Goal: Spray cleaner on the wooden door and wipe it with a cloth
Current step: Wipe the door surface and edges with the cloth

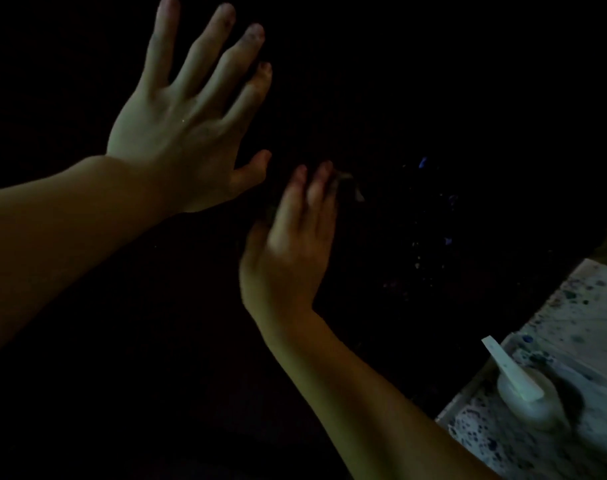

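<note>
Darkness fills nearly the whole head view, so the wooden door shows only as a flat black plane behind both hands, with no grain or edge to make out; a few faint blue and pale flecks speckle it toward 3 o'clock. Two bare forearms reach in, one from 9 o'clock and one from 5 o'clock. At 11 o'clock the left hand is seen from its back, its four fingers straight and fanned, thumb held out to the side, the grip wide apart and holding nothing; whether the palm actually touches the door cannot be told. Just below and right of it, near the centre, the right hand is blurred, its fingers long and close together. A small pale crumpled scrap, probably the cloth, peeks out just past its fingertips at about 1 o'clock from the hand. Too little shows to say whether the grip is clamped on it or merely laid flat over it. Down at 4 to 5 o'clock a pale ledge with dark speckles cuts in at an angle. One rounded white spray bottle lies on it, smooth plastic, with a flat, pale trigger piece pointing toward 11 o'clock.
</note>
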`<state>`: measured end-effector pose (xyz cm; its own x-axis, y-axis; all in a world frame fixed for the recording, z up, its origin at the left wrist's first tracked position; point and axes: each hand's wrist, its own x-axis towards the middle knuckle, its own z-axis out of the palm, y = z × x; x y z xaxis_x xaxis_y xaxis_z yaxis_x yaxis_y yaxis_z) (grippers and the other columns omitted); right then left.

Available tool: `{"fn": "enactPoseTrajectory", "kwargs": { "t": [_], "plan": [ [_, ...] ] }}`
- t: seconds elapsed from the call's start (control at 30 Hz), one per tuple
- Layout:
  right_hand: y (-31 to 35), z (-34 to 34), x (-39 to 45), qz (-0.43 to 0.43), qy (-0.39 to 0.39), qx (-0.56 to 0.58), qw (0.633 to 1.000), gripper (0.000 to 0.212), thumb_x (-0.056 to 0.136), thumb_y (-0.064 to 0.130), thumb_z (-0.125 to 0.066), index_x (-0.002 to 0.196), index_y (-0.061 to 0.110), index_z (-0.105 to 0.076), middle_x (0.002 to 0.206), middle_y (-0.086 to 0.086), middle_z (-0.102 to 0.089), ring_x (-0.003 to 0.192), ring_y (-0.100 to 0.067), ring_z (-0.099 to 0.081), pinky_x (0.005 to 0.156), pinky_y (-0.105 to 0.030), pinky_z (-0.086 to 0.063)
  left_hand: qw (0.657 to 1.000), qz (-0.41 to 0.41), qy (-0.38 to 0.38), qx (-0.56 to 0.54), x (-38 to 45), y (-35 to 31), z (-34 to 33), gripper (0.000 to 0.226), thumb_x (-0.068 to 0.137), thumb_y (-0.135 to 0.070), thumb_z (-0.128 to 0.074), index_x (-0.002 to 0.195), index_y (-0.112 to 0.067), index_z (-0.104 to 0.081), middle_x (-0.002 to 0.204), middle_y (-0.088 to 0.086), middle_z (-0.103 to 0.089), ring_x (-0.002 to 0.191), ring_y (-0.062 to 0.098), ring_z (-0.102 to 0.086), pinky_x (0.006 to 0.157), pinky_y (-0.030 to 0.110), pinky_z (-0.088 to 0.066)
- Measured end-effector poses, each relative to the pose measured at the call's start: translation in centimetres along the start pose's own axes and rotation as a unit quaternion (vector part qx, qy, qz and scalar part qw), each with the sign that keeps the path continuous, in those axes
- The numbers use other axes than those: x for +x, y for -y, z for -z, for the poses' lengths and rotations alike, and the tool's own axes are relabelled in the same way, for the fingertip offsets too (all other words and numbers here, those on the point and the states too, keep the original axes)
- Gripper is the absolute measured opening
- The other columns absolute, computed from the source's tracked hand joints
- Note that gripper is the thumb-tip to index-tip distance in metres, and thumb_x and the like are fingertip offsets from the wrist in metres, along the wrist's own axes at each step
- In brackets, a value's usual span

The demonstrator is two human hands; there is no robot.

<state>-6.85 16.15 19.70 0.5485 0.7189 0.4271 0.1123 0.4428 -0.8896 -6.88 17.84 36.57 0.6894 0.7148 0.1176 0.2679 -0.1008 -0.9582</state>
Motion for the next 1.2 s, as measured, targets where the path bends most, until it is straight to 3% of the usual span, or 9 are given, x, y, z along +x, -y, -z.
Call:
{"fn": "enactPoseTrajectory", "kwargs": {
  "t": [0.17,0.27,0.4,0.63,0.73,0.9,0.97,1.1,1.2],
  "plan": [
    [-2.8,-0.2,-4.8,0.027,0.033,-0.029,0.999,0.06,0.091,0.029,-0.048,0.144,0.007,-0.032,0.156,-0.017,-0.02,0.144,-0.031,-0.022,0.117,-0.044,-0.024,1.0,0.0,-0.003,-0.003,-0.2,0.1,-0.2,0.078,0.088,-0.057,-0.03,0.147,-0.006,-0.023,0.156,0.018,-0.014,0.146,0.035,-0.006,0.114,0.059,0.002],
    [-8.3,0.9,-10.1,-0.053,0.054,-0.073,0.994,0.056,0.098,0.035,-0.031,0.145,0.006,-0.025,0.158,-0.012,-0.012,0.144,-0.028,-0.018,0.111,-0.051,-0.031,1.0,-0.003,-0.004,-0.005,-0.3,0.3,-0.2,0.077,0.088,-0.056,-0.031,0.147,-0.007,-0.023,0.156,0.017,-0.016,0.146,0.033,-0.009,0.116,0.056,0.001],
    [-9.4,1.4,-10.1,-0.127,0.056,-0.099,0.985,0.065,0.094,0.031,-0.033,0.15,0.009,-0.009,0.16,-0.011,-0.003,0.146,-0.028,-0.009,0.111,-0.055,-0.032,0.998,0.003,-0.05,-0.024,-0.7,0.6,-0.1,0.074,0.09,-0.05,-0.04,0.146,-0.004,-0.027,0.155,0.02,-0.022,0.145,0.034,-0.017,0.118,0.055,-0.007],
    [1.7,-0.3,-0.6,0.133,0.032,-0.015,0.991,0.052,0.096,0.03,-0.039,0.142,0.007,-0.038,0.153,-0.018,-0.027,0.142,-0.033,-0.026,0.117,-0.044,-0.021,0.976,0.071,-0.173,-0.11,-1.0,1.9,0.4,0.056,0.094,-0.035,-0.045,0.138,-0.003,-0.033,0.148,0.025,-0.033,0.141,0.039,-0.024,0.116,0.059,-0.01],
    [1.4,-0.1,0.0,0.138,0.034,-0.046,0.989,0.053,0.097,0.035,-0.035,0.145,0.01,-0.035,0.155,-0.015,-0.023,0.144,-0.029,-0.02,0.118,-0.043,-0.02,0.977,0.091,-0.173,-0.088,-2.0,5.1,1.1,0.06,0.092,-0.037,-0.047,0.139,-0.002,-0.032,0.149,0.026,-0.03,0.141,0.04,-0.021,0.115,0.06,-0.009],
    [-0.6,-0.1,-0.1,0.03,0.009,-0.052,0.998,0.063,0.088,0.027,-0.04,0.147,0.012,-0.026,0.159,-0.01,-0.012,0.146,-0.029,-0.016,0.119,-0.04,-0.015,0.977,0.171,-0.121,-0.049,-2.5,7.8,1.3,0.066,0.089,-0.044,-0.046,0.138,-0.001,-0.034,0.152,0.022,-0.024,0.143,0.039,-0.016,0.112,0.066,-0.006],
    [0.9,-0.3,0.3,0.07,0.009,-0.05,0.996,0.059,0.089,0.029,-0.039,0.146,0.012,-0.03,0.158,-0.011,-0.017,0.144,-0.031,-0.021,0.117,-0.044,-0.019,0.974,0.172,-0.134,-0.057,-2.4,7.4,1.0,0.062,0.089,-0.04,-0.046,0.135,0.0,-0.038,0.151,0.023,-0.026,0.142,0.038,-0.017,0.112,0.066,-0.007],
    [7.8,-1.5,3.9,0.265,0.052,0.013,0.963,0.05,0.091,0.033,-0.047,0.138,0.016,-0.049,0.148,-0.01,-0.042,0.137,-0.031,-0.037,0.115,-0.045,-0.025,0.947,0.191,-0.211,-0.152,-2.4,8.0,1.2,0.045,0.089,-0.027,-0.044,0.125,-0.001,-0.042,0.145,0.027,-0.032,0.139,0.038,-0.025,0.116,0.053,-0.016],
    [11.3,-1.7,6.7,0.305,0.076,0.038,0.949,0.054,0.092,0.032,-0.051,0.142,0.017,-0.043,0.147,-0.006,-0.044,0.139,-0.027,-0.034,0.117,-0.043,-0.022,0.917,0.216,-0.252,-0.223,-2.7,8.8,1.9,0.038,0.089,-0.017,-0.042,0.121,0.002,-0.04,0.14,0.033,-0.03,0.132,0.042,-0.031,0.111,0.034,-0.031]
  ]
}}
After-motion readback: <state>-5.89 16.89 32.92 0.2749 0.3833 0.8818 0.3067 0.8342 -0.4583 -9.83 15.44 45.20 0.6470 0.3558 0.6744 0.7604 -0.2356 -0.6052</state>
